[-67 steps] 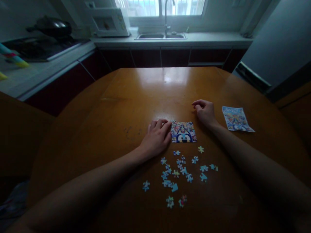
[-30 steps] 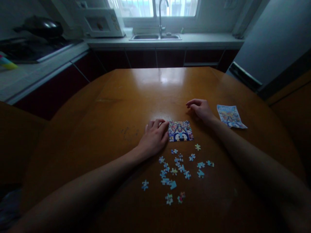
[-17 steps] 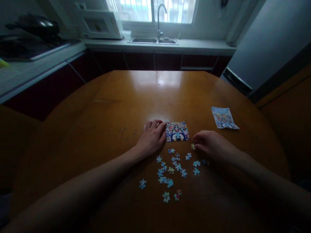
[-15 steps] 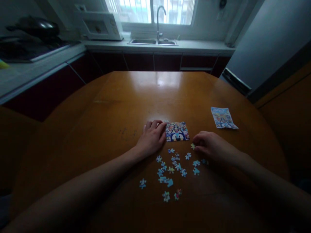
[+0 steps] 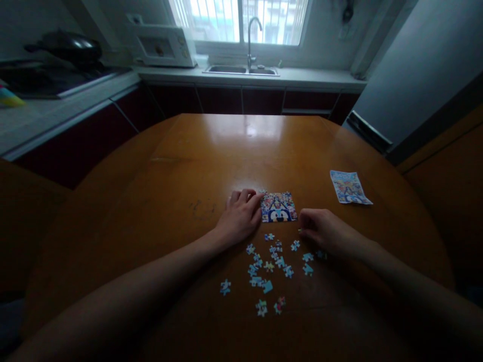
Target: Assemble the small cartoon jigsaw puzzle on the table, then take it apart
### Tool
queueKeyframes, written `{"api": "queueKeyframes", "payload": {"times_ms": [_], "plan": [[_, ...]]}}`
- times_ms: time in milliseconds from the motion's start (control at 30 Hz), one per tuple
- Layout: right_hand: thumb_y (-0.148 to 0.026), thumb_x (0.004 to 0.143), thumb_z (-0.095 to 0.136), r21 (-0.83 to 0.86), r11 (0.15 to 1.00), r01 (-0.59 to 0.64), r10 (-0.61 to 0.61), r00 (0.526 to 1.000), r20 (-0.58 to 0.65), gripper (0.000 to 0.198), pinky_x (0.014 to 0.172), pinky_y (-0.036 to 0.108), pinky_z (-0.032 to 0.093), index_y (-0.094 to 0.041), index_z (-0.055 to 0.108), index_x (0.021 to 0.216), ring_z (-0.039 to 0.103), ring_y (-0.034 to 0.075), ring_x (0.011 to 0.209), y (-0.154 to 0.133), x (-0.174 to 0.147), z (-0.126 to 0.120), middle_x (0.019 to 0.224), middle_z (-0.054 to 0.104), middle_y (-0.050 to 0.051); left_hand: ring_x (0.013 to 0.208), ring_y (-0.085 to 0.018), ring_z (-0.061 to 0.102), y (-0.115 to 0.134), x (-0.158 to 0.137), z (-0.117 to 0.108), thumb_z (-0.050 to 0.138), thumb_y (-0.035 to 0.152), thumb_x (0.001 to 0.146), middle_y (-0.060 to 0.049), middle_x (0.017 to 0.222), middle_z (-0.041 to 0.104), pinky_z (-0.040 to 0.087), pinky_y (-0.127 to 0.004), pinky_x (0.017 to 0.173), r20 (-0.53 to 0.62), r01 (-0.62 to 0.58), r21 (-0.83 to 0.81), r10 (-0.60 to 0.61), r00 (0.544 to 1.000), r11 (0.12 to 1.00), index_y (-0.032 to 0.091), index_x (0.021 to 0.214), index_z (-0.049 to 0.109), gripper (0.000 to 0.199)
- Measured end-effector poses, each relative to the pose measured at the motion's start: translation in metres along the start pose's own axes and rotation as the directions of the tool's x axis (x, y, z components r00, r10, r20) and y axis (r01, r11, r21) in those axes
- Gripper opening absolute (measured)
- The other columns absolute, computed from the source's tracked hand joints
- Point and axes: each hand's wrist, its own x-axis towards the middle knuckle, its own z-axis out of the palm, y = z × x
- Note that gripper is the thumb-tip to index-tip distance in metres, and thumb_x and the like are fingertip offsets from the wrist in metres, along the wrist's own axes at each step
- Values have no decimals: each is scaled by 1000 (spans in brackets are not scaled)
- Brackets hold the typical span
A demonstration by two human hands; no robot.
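From where I'm standing, the right hand (image 5: 320,230) is hiding nearly all of one puzzle piece (image 5: 300,231) at its curled fingers; can't tell if it's gripping. Another piece (image 5: 321,255) is sitting in its shadow, barely readable. The left hand (image 5: 241,213) is resting loosely open, index fingertip touching the joined puzzle (image 5: 279,206) at its upper left corner. Glossy wooden table (image 5: 188,166); creased sheet (image 5: 350,187) is lying beyond the right hand. Knobbed loose pieces (image 5: 267,286) are lying nearer. Joined puzzle is showing a blue dog face (surrounding figures too tiny).
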Motion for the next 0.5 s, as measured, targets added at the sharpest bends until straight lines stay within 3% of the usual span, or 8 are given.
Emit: {"api": "queueKeyframes", "payload": {"times_ms": [100, 267, 367, 500], "plan": [[-19, 82, 67, 115, 992, 45, -35, 996, -87, 6, 60, 32, 47, -23, 64, 79, 61, 17, 65, -2, 18, -10, 73, 69, 1, 119, -31, 43, 0, -1, 0, 48, 34, 102, -9, 133, 54, 41, -51, 105, -6, -11, 8, 11, 1000, 1000, 30, 141, 55, 39], [-24, 80, 73, 219, 961, 166, -96, 949, -299, 5, 64, 32, 50, -19, 71, 80, 66, 18, 69, -2, 79, -16, 76, 74, 4, 119, -30, 44, 0, -1, -1, 47, 37, 104, -8, 132, 54, 41, -52, 106, 4, -17, 15, 17, 1000, 1000, 34, 141, 57, 38], [-19, 79, 72, 212, 956, 202, -133, 944, -302, 3, 66, 31, 51, -18, 74, 77, 66, 17, 69, -1, 114, -6, 75, 76, 5, 119, -31, 44, 0, -1, -1, 49, 36, 103, -9, 132, 53, 42, -53, 105, 11, -14, 32, 13, 1000, 999, 33, 141, 57, 39], [-15, 78, 71, 202, 955, 216, -175, 964, -201, 7, 65, 29, 51, -16, 77, 78, 65, 16, 67, 2, 139, 9, 75, 77, 5, 120, -31, 43, 1, -2, -1, 50, 36, 103, -9, 134, 53, 42, -53, 104, 18, -10, 47, 9, 1000, 999, 33, 141, 57, 39]]}}
